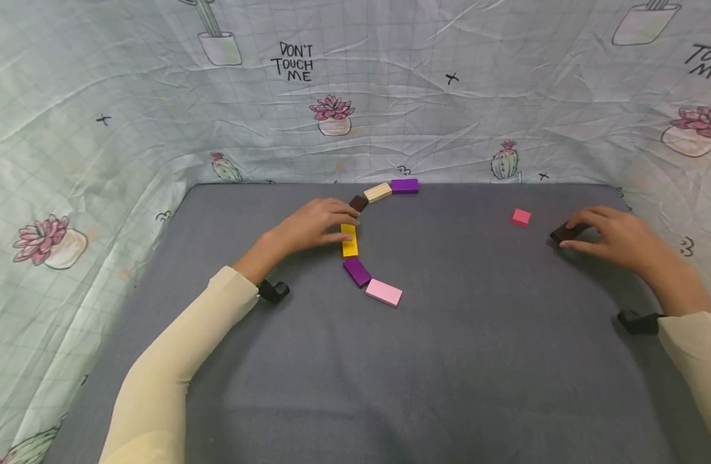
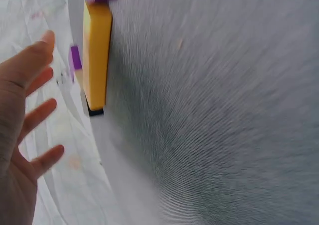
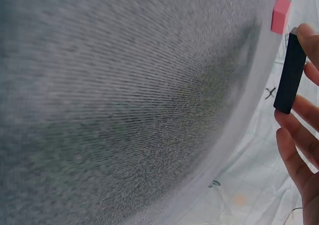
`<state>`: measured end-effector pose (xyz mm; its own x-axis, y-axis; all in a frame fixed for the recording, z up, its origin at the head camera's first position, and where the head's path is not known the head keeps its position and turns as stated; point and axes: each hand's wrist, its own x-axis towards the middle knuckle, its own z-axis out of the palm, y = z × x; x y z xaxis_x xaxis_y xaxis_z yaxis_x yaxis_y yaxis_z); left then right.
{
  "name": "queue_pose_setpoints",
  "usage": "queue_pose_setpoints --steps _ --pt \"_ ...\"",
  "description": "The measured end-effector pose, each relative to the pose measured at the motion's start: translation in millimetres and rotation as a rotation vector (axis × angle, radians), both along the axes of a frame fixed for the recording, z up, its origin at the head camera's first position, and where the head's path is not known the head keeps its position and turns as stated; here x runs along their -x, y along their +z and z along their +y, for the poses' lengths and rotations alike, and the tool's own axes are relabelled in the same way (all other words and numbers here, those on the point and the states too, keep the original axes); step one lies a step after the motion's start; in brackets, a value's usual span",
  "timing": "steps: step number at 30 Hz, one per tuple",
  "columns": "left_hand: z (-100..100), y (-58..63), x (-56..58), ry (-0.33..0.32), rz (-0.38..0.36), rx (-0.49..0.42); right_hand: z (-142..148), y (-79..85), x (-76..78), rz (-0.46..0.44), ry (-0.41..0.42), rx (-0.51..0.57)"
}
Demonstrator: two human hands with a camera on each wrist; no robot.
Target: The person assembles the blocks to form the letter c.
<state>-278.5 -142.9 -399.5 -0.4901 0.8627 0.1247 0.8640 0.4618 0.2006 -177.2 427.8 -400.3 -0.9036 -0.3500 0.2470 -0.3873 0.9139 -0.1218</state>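
Observation:
My left hand point(image 1: 312, 225) hovers over the yellow block point(image 1: 350, 249), its fingers spread and nothing between them in the left wrist view. The yellow block belongs to a curved row of flat blocks. Behind it come a dark brown block point(image 1: 359, 203), partly covered by the fingertips, a pale wooden block point(image 1: 378, 192) and a purple block point(image 1: 404, 186). Toward the front, a second purple block point(image 1: 357, 272) and a light pink block point(image 1: 384, 292) finish the curve. At the right, my right hand point(image 1: 622, 240) pinches a black-brown block point(image 3: 290, 75) between thumb and fingers.
A small coral-pink block point(image 1: 521, 217) lies on the grey cloth-covered table point(image 1: 448, 361), left of the right hand. Patterned fabric point(image 1: 390, 84) with cactus drawings hangs around the back and sides. Each wrist wears a black camera mount point(image 1: 274, 291).

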Motion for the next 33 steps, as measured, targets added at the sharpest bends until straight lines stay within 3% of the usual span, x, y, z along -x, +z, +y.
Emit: queue_pose_setpoints --steps 5,9,12,15,21,33 --pt "4.9 -0.7 -28.9 -0.216 0.102 -0.104 -9.7 4.8 -10.5 -0.003 -0.014 -0.006" --pt "14.3 -4.7 -49.4 -0.372 0.151 -0.117 -23.1 8.0 -18.6 -0.014 -0.017 0.01" --pt "22.8 -8.2 -58.0 -0.454 0.156 -0.115 -36.4 7.4 -22.8 -0.016 -0.004 0.015" --pt "31.1 -13.1 -59.5 -0.514 0.157 -0.109 -50.9 6.2 -26.3 -0.008 0.015 0.02" --pt "39.4 -20.7 -60.4 -0.562 0.156 -0.074 -84.5 4.0 -32.0 -0.019 0.074 0.035" --pt "42.2 -25.5 -60.8 -0.53 0.097 -0.065 -146.1 -6.5 -45.5 -0.01 0.22 0.084"
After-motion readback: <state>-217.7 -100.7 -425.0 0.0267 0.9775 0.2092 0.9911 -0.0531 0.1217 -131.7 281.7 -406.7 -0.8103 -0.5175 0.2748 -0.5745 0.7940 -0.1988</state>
